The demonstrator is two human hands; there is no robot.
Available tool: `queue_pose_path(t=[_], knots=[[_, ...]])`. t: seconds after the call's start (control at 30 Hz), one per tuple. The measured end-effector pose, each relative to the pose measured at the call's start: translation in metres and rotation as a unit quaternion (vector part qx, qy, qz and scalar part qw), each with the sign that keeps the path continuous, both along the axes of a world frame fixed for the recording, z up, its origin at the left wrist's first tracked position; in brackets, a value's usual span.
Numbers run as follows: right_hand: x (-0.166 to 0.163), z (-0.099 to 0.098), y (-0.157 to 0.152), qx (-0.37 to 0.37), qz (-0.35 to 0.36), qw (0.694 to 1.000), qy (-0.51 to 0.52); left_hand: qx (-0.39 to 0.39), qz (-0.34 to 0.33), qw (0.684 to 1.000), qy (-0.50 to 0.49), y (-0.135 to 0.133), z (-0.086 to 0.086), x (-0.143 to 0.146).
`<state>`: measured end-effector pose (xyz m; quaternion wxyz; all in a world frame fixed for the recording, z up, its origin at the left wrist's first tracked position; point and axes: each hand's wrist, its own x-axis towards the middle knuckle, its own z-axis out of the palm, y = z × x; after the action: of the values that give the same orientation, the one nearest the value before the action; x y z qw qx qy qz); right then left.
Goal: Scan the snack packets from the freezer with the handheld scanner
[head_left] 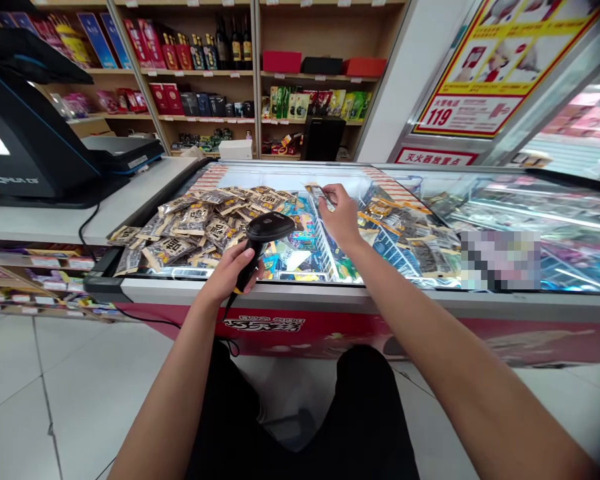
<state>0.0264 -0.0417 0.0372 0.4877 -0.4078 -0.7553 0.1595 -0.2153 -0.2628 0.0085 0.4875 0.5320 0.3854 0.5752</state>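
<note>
My left hand is wrapped round the handle of a black barcode scanner, whose head points toward the freezer top. My right hand reaches forward and pinches a small snack packet above the glass lid. A heap of several brown snack packets lies on the freezer's glass lid, just left of the scanner. The scanner's black cord hangs down in front of the freezer.
The chest freezer with a red front stretches across the view, frozen goods showing under its glass. A black till terminal stands on the white counter at the left. Wooden shelves of boxes and bottles line the back wall.
</note>
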Motion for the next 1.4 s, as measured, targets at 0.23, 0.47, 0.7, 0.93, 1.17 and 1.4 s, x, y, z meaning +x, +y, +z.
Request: queue_pose_path(t=[0.23, 0.47, 0.7, 0.93, 1.17, 1.4], knots=[[0.125, 0.028, 0.047, 0.036, -0.219, 0.923, -0.315, 0.011, -0.017, 1.000, 0.007, 0.001, 0.001, -0.002], [0.165, 0.008, 0.075, -0.075, -0.285, 0.887, -0.357, 0.011, -0.009, 1.000, 0.006, 0.002, 0.002, 0.000], [0.131, -0.001, 0.069, 0.077, -0.189, 0.936, -0.287, 0.016, 0.032, 0.999, -0.025, 0.002, 0.000, 0.001], [0.013, -0.013, 0.023, -0.002, 0.172, 0.932, -0.319, 0.014, 0.042, 0.999, -0.032, 0.003, 0.001, 0.003], [-0.030, -0.024, 0.005, -0.022, 0.098, 0.922, -0.373, 0.006, 0.038, 0.998, -0.048, 0.005, 0.000, 0.003], [-0.011, -0.027, 0.003, -0.215, 0.082, 0.973, -0.019, 0.012, 0.040, 0.997, -0.059, 0.004, -0.002, 0.002]])
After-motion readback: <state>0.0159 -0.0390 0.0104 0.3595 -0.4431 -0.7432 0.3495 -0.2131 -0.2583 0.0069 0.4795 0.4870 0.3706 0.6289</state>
